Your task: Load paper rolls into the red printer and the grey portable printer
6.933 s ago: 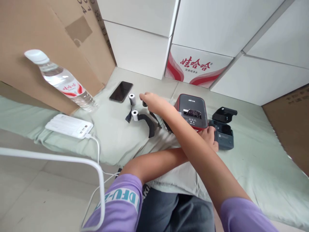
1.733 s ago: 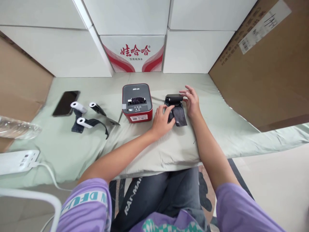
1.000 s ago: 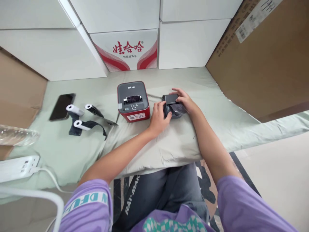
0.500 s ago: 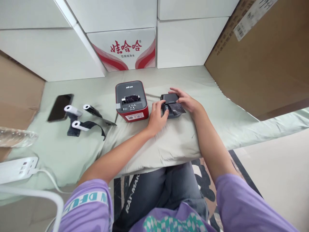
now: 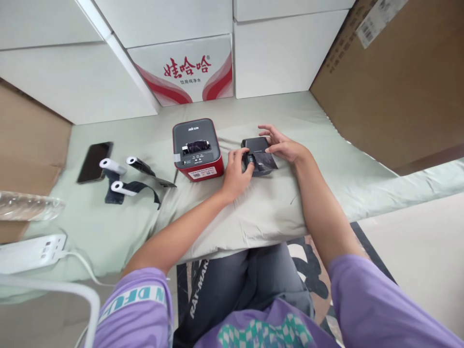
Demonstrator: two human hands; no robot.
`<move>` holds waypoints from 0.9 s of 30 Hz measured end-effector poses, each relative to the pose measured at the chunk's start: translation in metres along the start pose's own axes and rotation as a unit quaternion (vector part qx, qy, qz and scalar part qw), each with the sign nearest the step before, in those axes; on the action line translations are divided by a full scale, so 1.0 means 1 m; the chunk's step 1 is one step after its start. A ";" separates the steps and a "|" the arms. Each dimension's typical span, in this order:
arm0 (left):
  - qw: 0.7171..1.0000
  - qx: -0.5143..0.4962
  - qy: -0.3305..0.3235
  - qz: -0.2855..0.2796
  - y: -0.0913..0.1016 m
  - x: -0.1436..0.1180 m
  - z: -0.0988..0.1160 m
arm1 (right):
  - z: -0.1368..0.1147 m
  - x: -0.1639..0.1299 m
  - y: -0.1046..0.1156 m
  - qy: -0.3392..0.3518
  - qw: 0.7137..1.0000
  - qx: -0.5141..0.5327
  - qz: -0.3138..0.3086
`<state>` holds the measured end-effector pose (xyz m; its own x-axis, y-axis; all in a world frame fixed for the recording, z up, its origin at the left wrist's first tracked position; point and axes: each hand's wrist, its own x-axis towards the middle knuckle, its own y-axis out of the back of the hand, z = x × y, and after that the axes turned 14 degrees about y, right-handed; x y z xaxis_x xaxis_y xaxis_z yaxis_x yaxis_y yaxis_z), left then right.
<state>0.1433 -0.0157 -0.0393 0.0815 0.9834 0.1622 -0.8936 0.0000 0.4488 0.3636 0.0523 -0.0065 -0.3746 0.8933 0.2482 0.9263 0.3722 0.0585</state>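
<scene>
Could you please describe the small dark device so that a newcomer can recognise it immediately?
Find the white box with red characters. In front stands a red-sided machine; right of it, between the left hand and the right hand, sits the small dark device. Unlike that taller machine, it shows no red, and a shiny dark strip lies over its front.

Charcoal device [image 5: 255, 144], black strip [image 5: 267, 161], red-sided printer [image 5: 197, 162]; green cloth [image 5: 119, 237], teal-checked purple shirt [image 5: 264, 333]

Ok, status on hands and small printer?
Left hand holding small printer, right hand at its edge. Looks shut, dark paper sticking out. Red printer beside left hand.
</scene>
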 end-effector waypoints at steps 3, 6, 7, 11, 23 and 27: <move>1.000 0.008 0.004 0.000 0.001 0.000 -0.001 | 0.001 0.001 0.001 -0.001 1.000 0.011 0.002; 1.000 0.013 0.006 -0.001 0.001 0.000 -0.003 | 0.001 0.002 0.000 -0.004 1.000 0.016 0.001; 1.000 0.008 0.007 -0.002 0.001 0.000 -0.004 | 0.002 0.002 0.000 -0.005 1.000 0.016 0.001; 0.998 -0.038 0.044 0.006 -0.003 0.011 -0.005 | 0.004 0.000 0.000 0.001 1.000 0.017 -0.006; 0.956 -0.203 0.198 -0.072 0.003 0.039 0.003 | 0.007 0.000 0.000 -0.005 0.995 0.094 -0.017; 0.952 -0.218 0.200 -0.077 0.001 0.038 0.007 | 0.008 -0.001 -0.001 0.000 0.995 0.096 -0.008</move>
<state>0.1488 0.0201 -0.0266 0.1294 0.9560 -0.2632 -0.9901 0.1391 0.0183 0.3624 0.0535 -0.0147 -0.3892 0.8868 0.2494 0.8953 0.4278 -0.1242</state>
